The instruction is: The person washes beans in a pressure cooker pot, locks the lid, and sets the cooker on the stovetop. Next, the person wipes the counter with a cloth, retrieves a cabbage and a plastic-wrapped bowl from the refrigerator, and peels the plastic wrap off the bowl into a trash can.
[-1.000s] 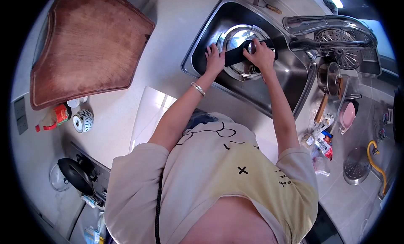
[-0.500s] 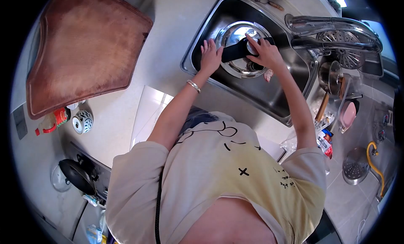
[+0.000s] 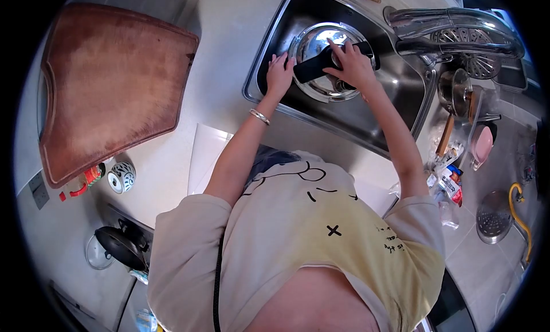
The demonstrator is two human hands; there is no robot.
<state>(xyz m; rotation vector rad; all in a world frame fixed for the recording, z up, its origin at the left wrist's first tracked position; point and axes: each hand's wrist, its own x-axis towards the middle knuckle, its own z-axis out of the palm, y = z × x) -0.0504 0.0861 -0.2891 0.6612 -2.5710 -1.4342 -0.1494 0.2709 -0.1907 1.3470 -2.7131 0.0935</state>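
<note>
A round, shiny metal pot lid [image 3: 321, 35] lies in the sink, with a broad black handle bar [image 3: 312, 67] across it. It looks like a pressure cooker lid; what is under it I cannot see. My left hand [image 3: 279, 77] rests at the lid's left rim, fingers slightly spread, the thumb by the near end of the bar. My right hand [image 3: 356, 68] is over the middle of the bar, thumb and fingers around a round knob there, mostly hidden by the hand. The index finger stretches out across the bar.
The steel sink [image 3: 395, 100] surrounds the lid, with a chrome faucet [image 3: 452, 31] reaching in from the right. A large wooden cutting board [image 3: 117, 86] lies left. A glass lid [image 3: 454, 91], packets [image 3: 450, 183] and a pink dish [image 3: 482, 143] stand right. Lower left is a black pan [image 3: 120, 247].
The whole view has shifted a little with my head. Both hands stay at the lid and its black bar, which lie much as before. The pale scrap beside my right hand is now hidden.
</note>
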